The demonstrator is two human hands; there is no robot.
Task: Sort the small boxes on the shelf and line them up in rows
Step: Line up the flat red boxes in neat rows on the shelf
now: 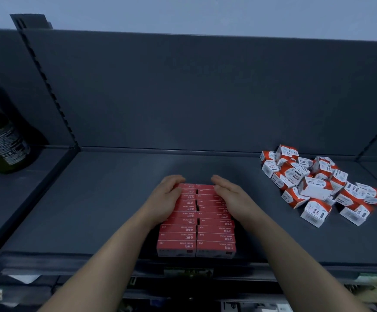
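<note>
— Where are the red boxes (196,221)?
— Two neat columns at the near middle of the shelf (93,199).
— And the hands?
— The left hand (167,197) and right hand (230,194) press flat against the columns' sides, each grip wide, holding nothing.
— The white-and-red boxes (318,185)?
— Heaped at the far right.
</note>
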